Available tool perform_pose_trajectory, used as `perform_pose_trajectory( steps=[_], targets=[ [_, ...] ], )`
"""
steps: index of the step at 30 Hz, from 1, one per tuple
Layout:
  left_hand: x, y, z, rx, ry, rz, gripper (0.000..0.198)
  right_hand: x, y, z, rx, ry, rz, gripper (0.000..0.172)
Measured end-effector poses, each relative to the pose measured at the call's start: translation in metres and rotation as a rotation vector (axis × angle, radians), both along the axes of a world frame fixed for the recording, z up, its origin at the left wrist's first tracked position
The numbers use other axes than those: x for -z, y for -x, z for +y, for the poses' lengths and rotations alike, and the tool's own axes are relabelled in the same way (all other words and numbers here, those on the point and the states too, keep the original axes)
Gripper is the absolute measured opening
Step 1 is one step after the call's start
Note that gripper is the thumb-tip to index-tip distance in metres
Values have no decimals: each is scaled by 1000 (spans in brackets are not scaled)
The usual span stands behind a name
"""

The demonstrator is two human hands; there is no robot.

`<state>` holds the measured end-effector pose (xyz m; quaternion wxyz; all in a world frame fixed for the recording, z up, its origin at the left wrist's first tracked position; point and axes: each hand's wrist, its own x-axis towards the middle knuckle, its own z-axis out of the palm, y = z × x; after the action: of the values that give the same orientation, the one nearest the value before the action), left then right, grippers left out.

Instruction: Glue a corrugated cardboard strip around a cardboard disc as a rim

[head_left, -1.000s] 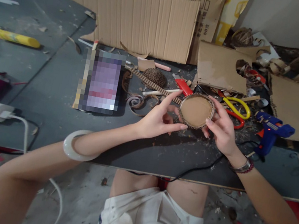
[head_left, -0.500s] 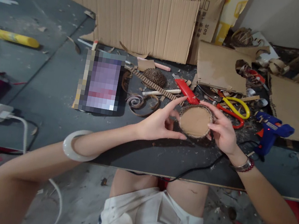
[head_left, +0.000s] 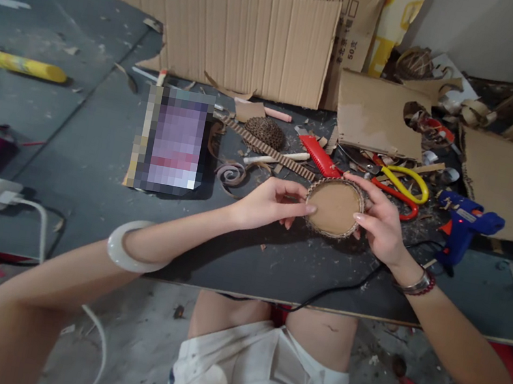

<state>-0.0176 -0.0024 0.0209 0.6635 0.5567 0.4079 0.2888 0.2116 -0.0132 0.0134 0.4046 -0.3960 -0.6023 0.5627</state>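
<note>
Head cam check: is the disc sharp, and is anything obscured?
Head view: the round cardboard disc between the left hand and right hand looks sharp, with a soft shadow beneath; a pixelated block hides something on the table; the left forearm looks stretched toward the frame edge.

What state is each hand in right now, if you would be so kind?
Left hand: holding the round cardboard disc at its edge.
Right hand: holding the disc at its opposite edge.

A round tan cardboard disc [head_left: 334, 207] shows a darker brown, rope-patterned rim. On the dark grey tabletop [head_left: 96, 144], a bright blue hot glue gun [head_left: 461, 216] lies near the right edge, beside yellow-and-red-handled scissors [head_left: 409, 170] and a red toothed plastic comb [head_left: 318, 155].
</note>
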Motion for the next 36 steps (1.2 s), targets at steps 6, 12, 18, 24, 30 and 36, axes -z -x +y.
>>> perform_pose_trajectory(
  steps=[6,12,18,24,30,36],
  targets=[
    [2,2,2,-21,45,-2,31,0,2,0,-18,6,-7,51],
    [1,9,5,-81,235,-327,46,1,3,3,-47,14,213,52],
    [-4,8,-3,211,148,-137,38,-1,2,2,-29,60,170,53],
    [-2,6,-3,89,79,-100,36,1,2,3,-11,55,148,50],
    [0,6,0,-14,131,-180,41,1,3,2,-2,77,169,44],
    [-2,5,3,-24,181,-151,43,2,3,3,8,74,141,44]
  ],
)
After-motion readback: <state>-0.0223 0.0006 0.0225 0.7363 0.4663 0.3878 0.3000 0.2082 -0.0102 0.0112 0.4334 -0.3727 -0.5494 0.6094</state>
